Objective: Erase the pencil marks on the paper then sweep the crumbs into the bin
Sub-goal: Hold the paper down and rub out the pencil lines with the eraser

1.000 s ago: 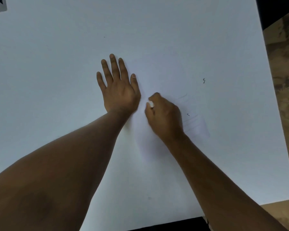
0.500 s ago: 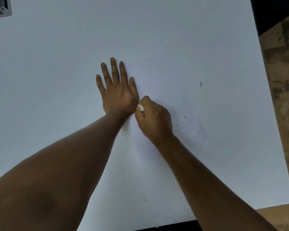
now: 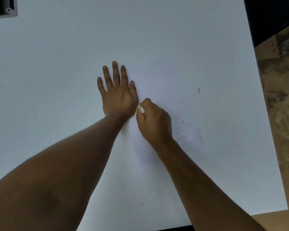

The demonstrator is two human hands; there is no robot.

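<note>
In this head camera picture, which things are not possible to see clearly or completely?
- Eraser: mostly hidden inside the right hand; only a white tip shows.
- Paper: its edges blend into the white table; faint lines only.
- Dark specks: too small to tell pencil marks from crumbs.
- Grey object: cut off by the top left corner.
- Under the flat left hand: hidden by the hand.

White eraser [image 3: 141,110], pale white paper [image 3: 165,84] with faint grey pencil marks [image 3: 185,129] — mottled brown floor [image 3: 280,100].
</note>
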